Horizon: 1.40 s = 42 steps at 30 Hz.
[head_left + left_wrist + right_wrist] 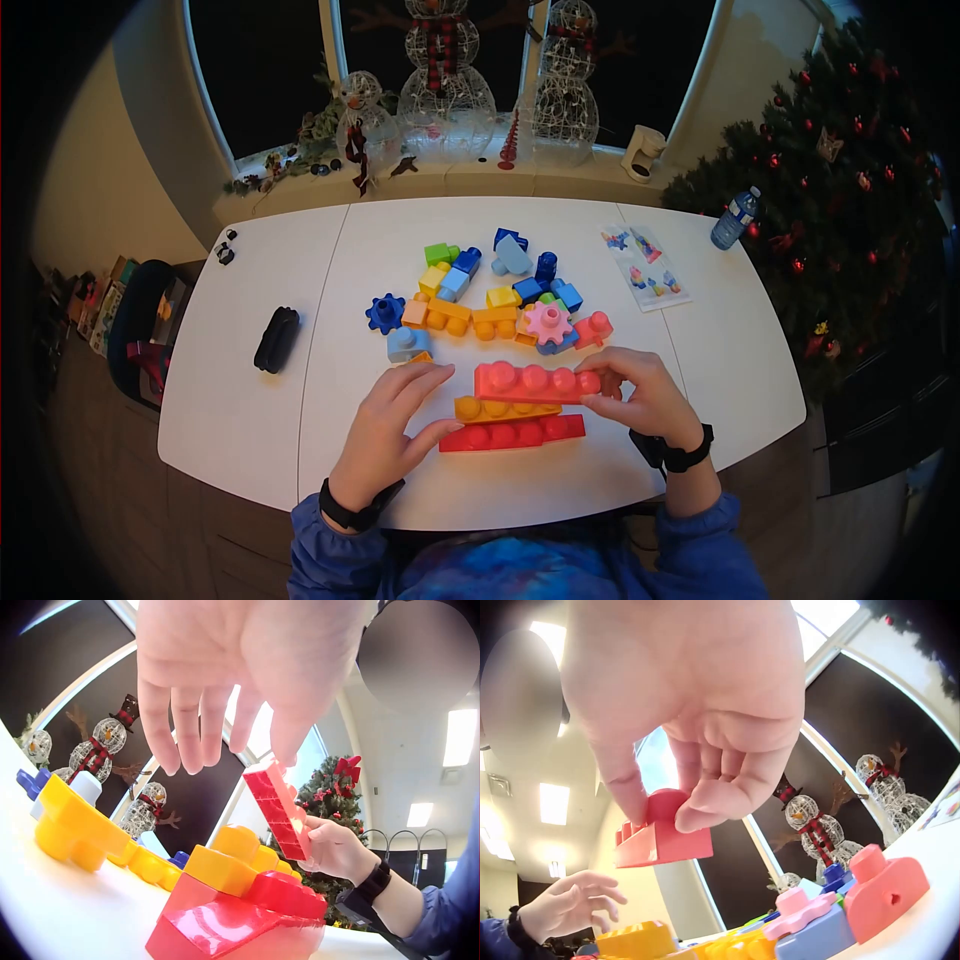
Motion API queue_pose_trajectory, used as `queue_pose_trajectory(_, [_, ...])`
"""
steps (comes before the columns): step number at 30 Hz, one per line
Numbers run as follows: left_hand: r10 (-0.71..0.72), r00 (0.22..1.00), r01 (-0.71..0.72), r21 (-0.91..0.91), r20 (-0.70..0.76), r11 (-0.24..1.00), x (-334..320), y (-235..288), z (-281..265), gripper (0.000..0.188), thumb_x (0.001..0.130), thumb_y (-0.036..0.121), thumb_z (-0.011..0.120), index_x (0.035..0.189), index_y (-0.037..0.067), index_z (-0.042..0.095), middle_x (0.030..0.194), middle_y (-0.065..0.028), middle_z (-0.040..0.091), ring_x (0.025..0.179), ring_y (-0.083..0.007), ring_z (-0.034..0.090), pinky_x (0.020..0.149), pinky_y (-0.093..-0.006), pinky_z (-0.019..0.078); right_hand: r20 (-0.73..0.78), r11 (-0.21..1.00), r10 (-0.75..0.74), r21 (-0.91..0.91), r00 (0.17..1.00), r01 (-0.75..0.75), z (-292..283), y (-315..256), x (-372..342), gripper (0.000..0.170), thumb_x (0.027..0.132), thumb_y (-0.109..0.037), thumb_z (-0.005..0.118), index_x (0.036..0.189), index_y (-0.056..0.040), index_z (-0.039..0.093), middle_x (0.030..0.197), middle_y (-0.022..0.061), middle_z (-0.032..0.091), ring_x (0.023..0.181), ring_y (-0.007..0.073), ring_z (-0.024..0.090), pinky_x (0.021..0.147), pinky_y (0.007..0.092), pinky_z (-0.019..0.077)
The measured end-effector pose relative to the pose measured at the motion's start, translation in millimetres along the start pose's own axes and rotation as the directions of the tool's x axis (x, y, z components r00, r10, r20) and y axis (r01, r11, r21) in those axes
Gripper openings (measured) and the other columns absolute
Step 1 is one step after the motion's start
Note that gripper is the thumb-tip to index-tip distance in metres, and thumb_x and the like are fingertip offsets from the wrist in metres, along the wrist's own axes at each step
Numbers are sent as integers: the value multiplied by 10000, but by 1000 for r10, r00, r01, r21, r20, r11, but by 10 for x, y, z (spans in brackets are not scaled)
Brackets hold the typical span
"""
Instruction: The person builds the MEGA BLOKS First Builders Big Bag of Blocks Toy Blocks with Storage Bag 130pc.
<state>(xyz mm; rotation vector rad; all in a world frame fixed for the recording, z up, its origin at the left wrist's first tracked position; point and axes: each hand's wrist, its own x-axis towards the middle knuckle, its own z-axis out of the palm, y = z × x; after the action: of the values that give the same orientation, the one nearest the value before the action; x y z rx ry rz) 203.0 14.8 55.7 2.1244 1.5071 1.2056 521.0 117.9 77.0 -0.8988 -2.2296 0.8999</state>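
Head view | pink bar point(528, 383) running crosswise | right hand point(648, 395) pinching right end | left hand point(383, 425) hovering wide, empty, off left end

This looks like a shared room, maybe in an office or a school; I can't tell which. Flat, bright white ceiling lights point(460, 738) and a grey square air vent point(499, 785) show up high. White wire snowmen point(447, 105) and a green Christmas tree with red balls point(850, 200) dress it up.
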Motion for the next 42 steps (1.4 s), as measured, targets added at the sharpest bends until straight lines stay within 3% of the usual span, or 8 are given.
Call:
queue_pose_trajectory(3, [88,994,-89,21,64,996,-11,11,-18,476,813,111,847,1264,60,706,1175,-130,690,1026,-296,662,854,-372,553,97,1000,-16,11,995,15,109,-36,-114,310,799,-39,802,1096,-56,714,780,21,638,638,126,597,591,263,478])
queue_pose_trajectory(6, [90,987,-87,-24,133,996,-46,-22,25,404,803,105,850,1193,73,750,1108,-105,704,999,-288,664,847,-369,553,107,998,-53,-22,993,55,203,-15,-140,301,811,-52,802,1096,-56,706,780,26,642,645,130,608,589,266,485])
queue_pose_trajectory(9, [67,988,-63,-31,142,998,-77,-17,81,358,795,93,854,1143,85,772,1056,-81,712,970,-277,663,835,-372,552,143,998,-20,-60,990,29,239,2,-163,275,833,-72,785,1077,-26,669,839,67,669,689,179,671,636,304,550])
queue_pose_trajectory(18, [97,983,-95,-19,157,995,-119,-29,139,274,784,91,875,1049,105,804,1035,-50,715,922,-255,657,783,-355,546,157,986,-19,-159,987,44,274,-25,-220,276,863,-158,795,1081,-54,662,859,101,678,706,235,684,658,340,557])
queue_pose_trajectory(36, [126,977,-133,29,174,991,-154,-18,188,210,793,86,869,995,89,811,999,-49,708,865,-247,662,719,-346,552,179,972,-96,-195,979,131,335,74,-276,229,898,-169,776,1080,-74,673,897,71,677,708,233,677,644,350,550])
queue_pose_trajectory(39, [130,973,-137,21,191,990,-152,-33,177,249,788,100,880,1020,73,796,1028,-64,707,876,-254,666,736,-349,562,186,968,-82,-218,979,123,323,74,-286,280,870,-197,814,1081,-74,677,932,63,681,726,226,679,663,344,561])
queue_pose_trajectory(42, [89,991,-83,-58,102,995,-149,-26,187,442,752,153,920,1149,65,745,1110,-102,695,908,-269,677,778,-347,576,142,984,-11,-173,990,36,275,24,-258,401,830,-239,859,1157,-90,680,1018,73,677,771,228,686,707,341,577])
